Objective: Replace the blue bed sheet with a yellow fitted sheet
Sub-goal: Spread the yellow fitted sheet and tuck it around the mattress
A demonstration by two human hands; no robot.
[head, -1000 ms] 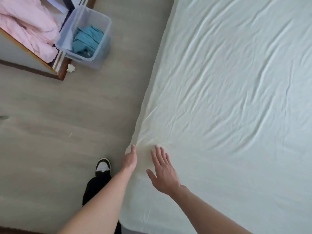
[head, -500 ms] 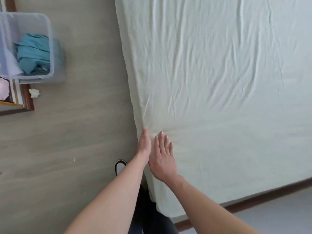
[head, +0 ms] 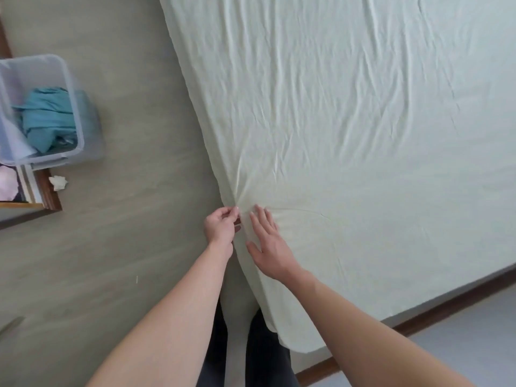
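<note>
Fingers of my left hand [head: 222, 226] are curled, the tips pinching a fold of the yellow fitted sheet [head: 349, 141] right at the mattress edge, where creases fan out from the pinch. Starting far left, a clear plastic bin [head: 79, 141] stands on the grey floor [head: 134, 219] with the blue bed sheet [head: 47, 118] bunched inside it. Just below the bin sits a dark wooden frame corner [head: 51, 198], and a small crumpled white scrap [head: 58, 182] lies on the floor beside it. My left forearm runs up from the bottom, over my dark trousers [head: 265, 353]. Just right of the pinch, my right hand [head: 269, 247] lies flat on the sheet, fingers straight and slightly spread, thumb out to the side, palm down near the edge. The 2 hands are close together but not touching. Further right, the yellow sheet covers the whole mattress top, wrinkled across the middle and wrapped over the near corner. A brown baseboard [head: 446, 300] runs along the lower right, next to a pale floor strip.
</note>
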